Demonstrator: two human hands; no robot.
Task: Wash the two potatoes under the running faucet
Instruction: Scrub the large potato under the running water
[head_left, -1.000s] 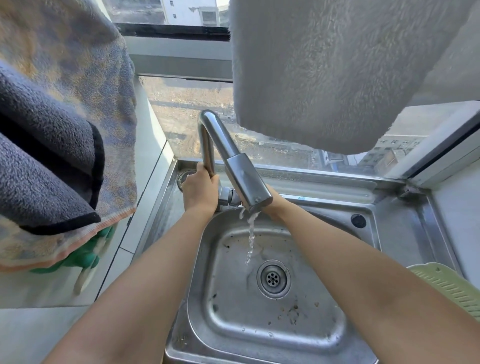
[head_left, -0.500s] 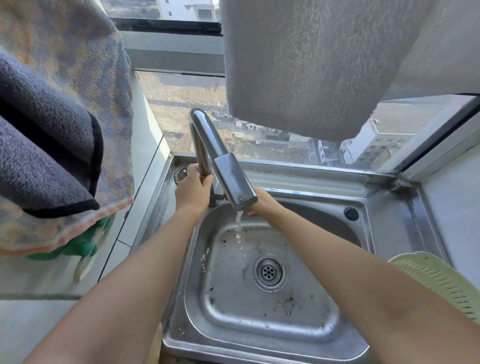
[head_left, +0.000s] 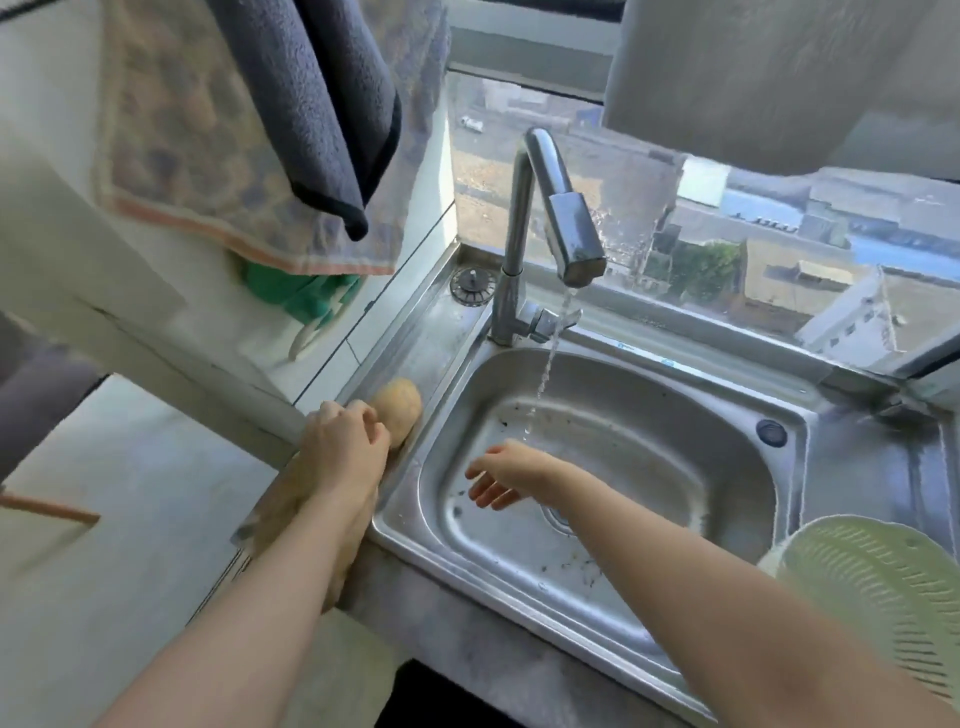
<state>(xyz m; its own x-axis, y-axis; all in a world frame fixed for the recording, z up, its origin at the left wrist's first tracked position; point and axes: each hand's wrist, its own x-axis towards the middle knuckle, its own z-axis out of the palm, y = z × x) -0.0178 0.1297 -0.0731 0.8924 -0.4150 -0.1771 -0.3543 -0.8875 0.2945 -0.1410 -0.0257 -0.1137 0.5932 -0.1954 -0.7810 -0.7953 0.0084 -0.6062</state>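
Pickup stage: the potato (head_left: 399, 408) is contacted by the curled left hand (head_left: 345, 448), grip unconfirmed, while the right hand (head_left: 500, 475) is held spread; transfer under the faucet (head_left: 569, 228) is judged necessary next.

L grip (head_left: 345, 447) curls on 1 potato (head_left: 401, 409) at sink (head_left: 431, 338) edge; R grip (head_left: 506, 475), fingers loose, beneath faucet (head_left: 515, 223) stream.

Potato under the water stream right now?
No, the potato lies on the sink ledge by the left hand, well aside from the water stream.
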